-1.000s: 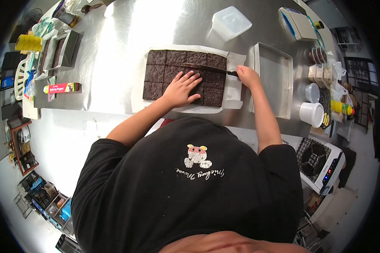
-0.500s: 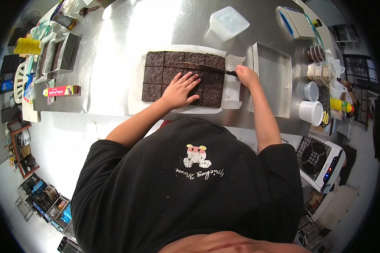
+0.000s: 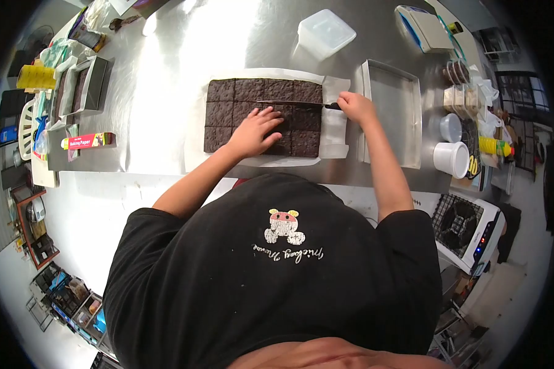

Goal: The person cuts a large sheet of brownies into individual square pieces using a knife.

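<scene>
A dark brownie slab (image 3: 220, 113), scored by straight cuts into squares, lies on white baking paper (image 3: 194, 144). My left hand (image 3: 256, 133) rests on the slab's front middle, fingers spread and palm down. In my right hand (image 3: 356, 108), just beyond the slab's right edge, is the black handle of a knife (image 3: 301, 103). Its long thin blade lies sideways across the slab, along a line between two rows of squares and just past my left fingertips. How deep the blade sits cannot be made out.
Right of the slab lies a shallow metal baking pan (image 3: 393, 117). A lidded plastic container (image 3: 327, 34) stands behind. Tubs (image 3: 451, 160) line the table's right edge. At left are a baking paper box (image 3: 87, 141) and a lined loaf tin (image 3: 93, 86).
The knife has shifted slightly left and toward me, its blade now lying more level across the slab. My left hand stays on the brownie. The whole view has shifted slightly.
</scene>
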